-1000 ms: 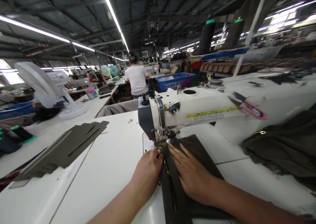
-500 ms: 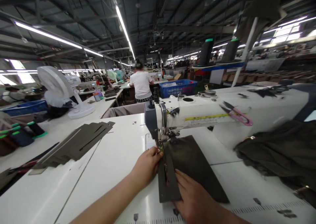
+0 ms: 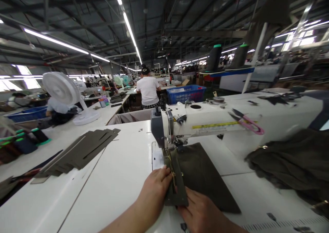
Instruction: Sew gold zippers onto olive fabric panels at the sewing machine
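A dark olive strip with a long slot (image 3: 180, 183) lies under the needle area of the white sewing machine (image 3: 218, 120). Brass-coloured zipper teeth (image 3: 172, 173) show in its slot. On the strip's left edge, my left hand (image 3: 155, 188) is closed, thumb and fingers pressed together. My right hand (image 3: 202, 209) grips the strip's near right corner, its thumb partly hidden below. Beneath and to the right spreads a larger dark olive panel (image 3: 205, 178), flat on the white table. The presser foot region (image 3: 169, 145) stands just beyond my left fingertips.
Slotted olive pieces (image 3: 84, 149) are stacked at left, near thread spools (image 3: 31, 138) and a white fan (image 3: 61, 89). Pink-handled scissors (image 3: 250, 123) lie on the machine arm. Bunched dark fabric (image 3: 295, 164) sits at right. A person in a white shirt (image 3: 148, 90) is ahead.
My left hand has slid back toward me along the strip, baring more zipper near the needle. The strip's near end sits slightly farther in. My right hand keeps hold of the corner.
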Tool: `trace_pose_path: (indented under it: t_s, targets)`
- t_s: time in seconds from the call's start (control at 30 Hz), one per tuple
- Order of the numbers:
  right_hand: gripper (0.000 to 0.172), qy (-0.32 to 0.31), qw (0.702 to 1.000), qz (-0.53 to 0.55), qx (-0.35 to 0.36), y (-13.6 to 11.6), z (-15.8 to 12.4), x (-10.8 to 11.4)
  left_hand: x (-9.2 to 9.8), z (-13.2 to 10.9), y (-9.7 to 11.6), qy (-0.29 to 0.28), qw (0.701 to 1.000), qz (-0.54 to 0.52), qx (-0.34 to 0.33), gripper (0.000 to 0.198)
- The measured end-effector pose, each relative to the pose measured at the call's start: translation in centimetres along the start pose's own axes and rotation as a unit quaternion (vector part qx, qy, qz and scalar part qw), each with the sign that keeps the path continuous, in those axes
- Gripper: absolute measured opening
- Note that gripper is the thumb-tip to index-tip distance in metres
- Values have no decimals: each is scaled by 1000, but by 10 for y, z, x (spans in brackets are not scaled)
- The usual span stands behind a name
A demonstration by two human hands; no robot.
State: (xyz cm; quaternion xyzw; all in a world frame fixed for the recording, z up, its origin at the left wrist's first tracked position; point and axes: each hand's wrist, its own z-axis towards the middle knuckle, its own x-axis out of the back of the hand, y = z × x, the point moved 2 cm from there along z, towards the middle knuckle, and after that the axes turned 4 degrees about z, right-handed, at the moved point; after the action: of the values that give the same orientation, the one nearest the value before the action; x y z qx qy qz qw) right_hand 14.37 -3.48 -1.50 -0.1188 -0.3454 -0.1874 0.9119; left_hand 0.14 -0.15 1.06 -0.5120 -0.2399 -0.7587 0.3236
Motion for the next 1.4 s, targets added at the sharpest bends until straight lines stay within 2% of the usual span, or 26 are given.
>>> trace_pose_path:
  t_s: [0.23, 0.4, 0.6, 0.77, 0.9, 1.0, 1.1, 1.2, 1.27, 1.3, 1.37, 1.4]
  targets:
    - [29, -9, 999, 34, -25, 12, 9, 2, -5, 8, -10, 31, 999, -35, -10, 31]
    - [24, -36, 998, 38, -46, 22, 13, 0, -11, 15, -16, 8, 999, -49, 3, 32]
    - [27, -43, 998, 9, -51, 36, 16, -10, -16, 25, -24, -4, 995, -75, 66, 17]
    - [28, -60, 996, 17, -56, 42, 20, -8, -16, 31, -28, -13, 991, -90, 98, 18]
    - [24, -50, 992, 45, -108, 44, 22, 1, -18, 32, -30, -17, 991, -88, 103, 17]
    - [20, -60, 980, -8, -187, 57, 28, 3, -19, 31, -30, -20, 991, -69, 110, 18]
    - [15, -99, 958, -56, -262, 76, 36, -1, -15, 28, -28, -10, 992, -51, 111, 22]
    - [12, -116, 954, -30, -274, 89, 42, -8, -5, 19, -25, 24, 988, -28, 149, 19]
    - [15, -114, 957, -13, -266, 91, 44, -10, 0, 11, -22, 27, 981, -32, 191, 11]
    - [17, -114, 958, -6, -263, 90, 44, -11, 1, 8, -19, 28, 979, -48, 195, 13]
    - [17, -119, 959, 16, -256, 88, 45, -9, 4, 3, -14, 47, 983, -89, 152, 15]
    - [16, -124, 959, 29, -252, 87, 46, -8, 6, 1, -12, 66, 986, -103, 112, 9]
